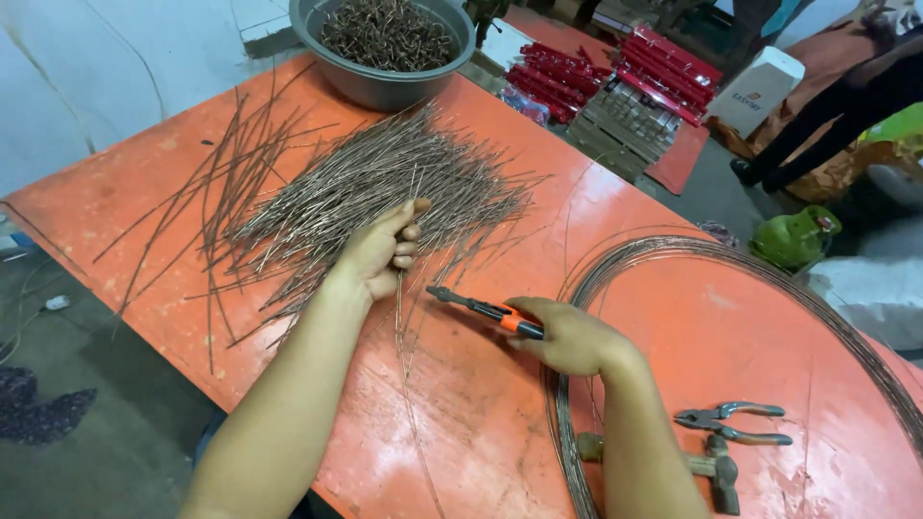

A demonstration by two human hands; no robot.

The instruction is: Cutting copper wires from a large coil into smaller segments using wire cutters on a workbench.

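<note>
Left hand (pixel 380 255) closed on wires (pixel 375 183) at pile edge, mid counter (pixel 673 327). Right hand (pixel 567 336) grips pliers (pixel 481 309), tip near wires. Best: pinch few wires tight, ends even, pliers close.

both forearms bare, no sleeves, gloves or rings in view.

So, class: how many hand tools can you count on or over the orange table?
3: orange-handled pliers in the right hand; grey pliers near the table's right edge; a hammer just below them. Wire may hide others.
</note>
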